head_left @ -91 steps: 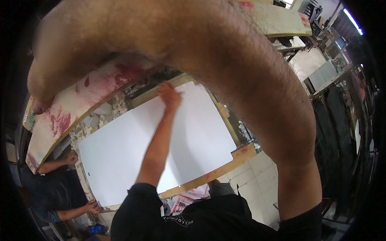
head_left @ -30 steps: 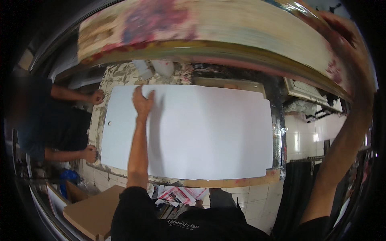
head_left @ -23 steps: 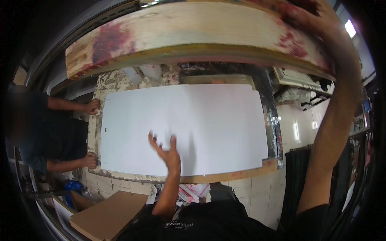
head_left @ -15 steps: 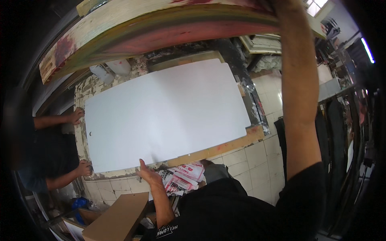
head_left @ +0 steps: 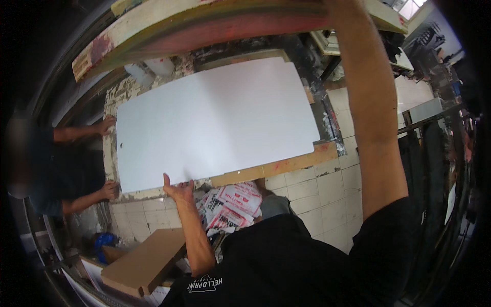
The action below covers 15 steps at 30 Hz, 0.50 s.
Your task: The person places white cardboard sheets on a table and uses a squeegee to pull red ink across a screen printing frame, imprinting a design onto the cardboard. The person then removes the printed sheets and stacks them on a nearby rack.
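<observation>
A large white sheet (head_left: 215,123) with notched right corners and a small hole near its left edge lies flat on a worn worktable (head_left: 110,148). At the sheet's near edge is my left hand (head_left: 179,190), thumb and fingers apart, touching the edge. My right arm (head_left: 371,102) reaches up and forward to a raised wooden frame (head_left: 230,23) with a reddish underside; the hand itself passes out of the picture at the top. On the left, a co-worker's two hands (head_left: 108,190) rest at the sheet's left edge.
Printed red and white plastic bags (head_left: 232,204) lie below the table's near edge. A brown cardboard box (head_left: 143,261) stands at the lower left. White containers (head_left: 158,66) sit at the far left of the table. Dark racks (head_left: 434,163) line the right side.
The view has shifted, so table and sheet appear higher. My left hand has moved slightly left along the near edge, its fingers showing more. The right hand has slipped out of sight.
</observation>
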Tool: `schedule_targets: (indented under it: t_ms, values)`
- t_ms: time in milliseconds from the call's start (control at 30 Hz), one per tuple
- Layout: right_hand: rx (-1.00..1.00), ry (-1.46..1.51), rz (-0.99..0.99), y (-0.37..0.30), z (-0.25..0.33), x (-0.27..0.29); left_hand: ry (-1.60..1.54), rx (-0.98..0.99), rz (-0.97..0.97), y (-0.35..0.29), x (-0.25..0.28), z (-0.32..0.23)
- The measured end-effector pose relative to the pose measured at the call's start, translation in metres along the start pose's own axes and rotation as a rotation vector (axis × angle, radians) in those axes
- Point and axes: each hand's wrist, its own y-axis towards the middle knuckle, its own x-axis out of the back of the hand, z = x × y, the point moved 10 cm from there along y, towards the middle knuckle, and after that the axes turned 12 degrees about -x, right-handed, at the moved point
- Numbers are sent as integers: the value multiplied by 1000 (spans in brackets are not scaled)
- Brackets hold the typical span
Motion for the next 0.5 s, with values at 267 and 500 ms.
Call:
schedule_targets:
  t_ms: [267, 500]
  values:
    - [72, 48, -80, -1, 3, 2, 841, -1237, 286, -78, -31, -40]
    - [34, 29, -65, -1, 2, -1, 1524, -1632, 1587, -182, -109, 107]
